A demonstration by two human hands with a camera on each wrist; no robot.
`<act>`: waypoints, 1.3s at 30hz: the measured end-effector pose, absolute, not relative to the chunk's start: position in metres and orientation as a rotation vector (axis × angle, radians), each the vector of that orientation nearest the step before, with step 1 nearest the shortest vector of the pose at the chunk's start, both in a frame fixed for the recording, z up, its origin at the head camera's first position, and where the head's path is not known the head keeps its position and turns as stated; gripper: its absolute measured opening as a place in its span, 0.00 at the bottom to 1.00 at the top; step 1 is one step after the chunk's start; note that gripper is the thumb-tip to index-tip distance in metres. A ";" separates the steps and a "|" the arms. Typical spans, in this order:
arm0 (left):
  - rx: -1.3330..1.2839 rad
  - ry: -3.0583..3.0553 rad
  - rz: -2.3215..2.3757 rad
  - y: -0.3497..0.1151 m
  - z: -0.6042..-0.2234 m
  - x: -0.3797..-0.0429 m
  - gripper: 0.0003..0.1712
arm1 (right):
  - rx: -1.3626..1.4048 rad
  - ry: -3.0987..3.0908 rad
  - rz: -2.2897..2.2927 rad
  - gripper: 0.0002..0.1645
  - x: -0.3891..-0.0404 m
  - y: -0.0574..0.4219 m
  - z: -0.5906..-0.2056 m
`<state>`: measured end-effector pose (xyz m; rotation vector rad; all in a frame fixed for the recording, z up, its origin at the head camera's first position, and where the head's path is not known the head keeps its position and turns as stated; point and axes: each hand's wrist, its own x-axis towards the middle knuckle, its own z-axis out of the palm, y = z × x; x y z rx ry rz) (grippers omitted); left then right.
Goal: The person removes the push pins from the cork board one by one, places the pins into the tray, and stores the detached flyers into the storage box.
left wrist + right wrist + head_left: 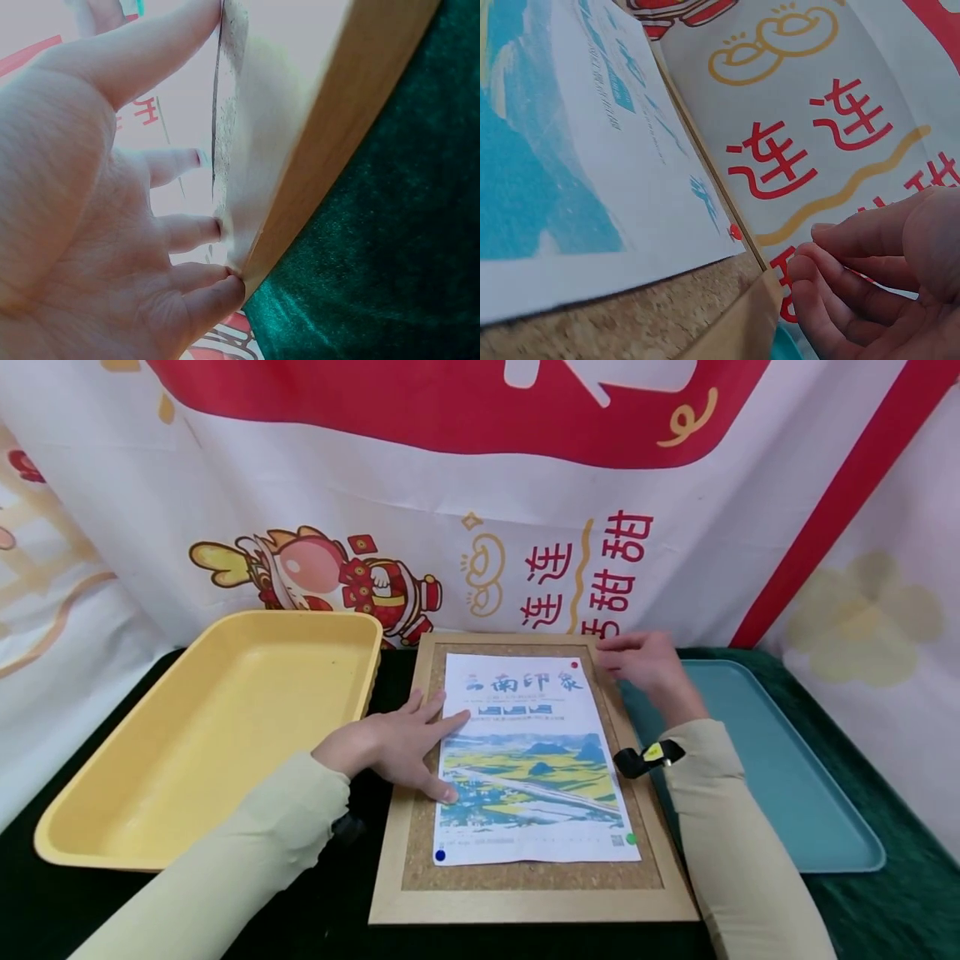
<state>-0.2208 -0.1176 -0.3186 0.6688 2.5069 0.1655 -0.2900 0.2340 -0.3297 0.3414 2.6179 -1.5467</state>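
Note:
A printed poster [525, 718] with a blue and yellow landscape lies on a wood-framed cork board [532, 877]. Round pins mark three of its corners: red [574, 665] top right, green [631, 838] bottom right, blue [440, 855] bottom left. My left hand [401, 743] spreads its fingers over the board's left side, thumb and index finger reaching onto the poster. By the board's top right corner is my right hand [645, 668]. In the right wrist view its fingers [825, 292] are loosely bent beside the frame corner, with nothing visible between them.
To the left stands a yellow tray [202, 743]; a blue-green tray [780, 777] lies on the right, partly behind my right arm. Dark green cloth [885, 893] covers the table. A printed white and red curtain [375, 477] hangs directly behind the board.

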 end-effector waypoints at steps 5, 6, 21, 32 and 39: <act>0.676 2.506 0.172 -0.118 -0.319 -0.220 0.65 | 0.306 2.624 -1.547 0.24 -0.292 0.228 -0.333; 0.679 2.506 0.176 -0.118 -0.319 -0.220 0.65 | 0.297 2.623 -1.548 0.24 -0.292 0.228 -0.334; 0.662 2.506 0.188 -0.121 -0.316 -0.218 0.64 | 0.179 2.679 -1.394 0.21 -0.298 0.220 -0.347; 0.673 2.499 0.180 -0.116 -0.316 -0.217 0.64 | 0.148 2.746 -1.303 0.19 -0.296 0.221 -0.351; 0.663 2.505 0.173 -0.116 -0.318 -0.218 0.64 | 0.222 2.739 -1.264 0.17 -0.302 0.220 -0.348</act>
